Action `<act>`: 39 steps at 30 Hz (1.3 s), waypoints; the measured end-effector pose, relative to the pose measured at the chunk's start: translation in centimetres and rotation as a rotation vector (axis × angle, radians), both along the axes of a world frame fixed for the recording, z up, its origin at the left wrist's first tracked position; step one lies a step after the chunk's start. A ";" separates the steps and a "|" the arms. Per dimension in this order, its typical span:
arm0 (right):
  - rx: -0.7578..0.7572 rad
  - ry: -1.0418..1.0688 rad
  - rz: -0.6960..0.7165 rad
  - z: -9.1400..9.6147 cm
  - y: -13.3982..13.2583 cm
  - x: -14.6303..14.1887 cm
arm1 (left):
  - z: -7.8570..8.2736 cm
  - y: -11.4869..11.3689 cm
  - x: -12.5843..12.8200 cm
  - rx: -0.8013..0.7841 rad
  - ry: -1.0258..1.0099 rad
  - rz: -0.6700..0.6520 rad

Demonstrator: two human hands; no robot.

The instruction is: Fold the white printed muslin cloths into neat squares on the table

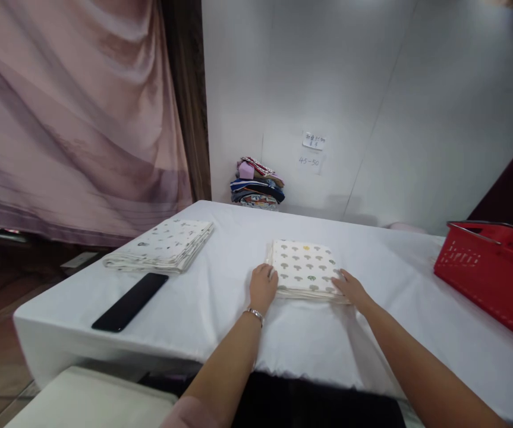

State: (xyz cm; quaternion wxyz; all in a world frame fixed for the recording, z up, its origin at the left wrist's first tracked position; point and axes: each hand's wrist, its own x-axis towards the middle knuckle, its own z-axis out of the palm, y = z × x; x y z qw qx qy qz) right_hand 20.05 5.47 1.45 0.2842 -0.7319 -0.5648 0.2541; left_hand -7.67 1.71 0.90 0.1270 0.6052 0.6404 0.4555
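A folded white cloth (305, 264) printed with grey mushrooms, plus a few yellow and green ones, lies in several layers on the white-covered table (220, 297). My left hand (264, 285), with a bracelet at the wrist, grips its left edge with bent fingers. At the opposite side my right hand (349, 288) holds the right edge near the front corner, its fingertips over the top layer. The undersides of both hands are hidden. Farther left sits a second stack of folded white cloth (167, 241) with small scattered prints, apart from my hands.
A long black phone-like slab (130, 302) lies in front of the left stack. On the right stands a red plastic basket (492, 273). Folded coloured textiles (257, 184) are piled beyond the table's far edge by the wall. A pink curtain (73, 119) hangs at left.
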 end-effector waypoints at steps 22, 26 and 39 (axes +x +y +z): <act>0.218 -0.443 0.562 1.3 -2.9 -3.9 | 1.4 -2.0 1.2 -0.177 0.084 -0.233; 0.135 -0.568 0.628 1.1 -4.2 -5.0 | 1.7 0.7 -0.3 -0.169 0.115 -0.133; 0.243 -0.705 0.692 -0.3 -7.0 -6.3 | 0.5 5.2 0.6 -0.212 0.099 -0.241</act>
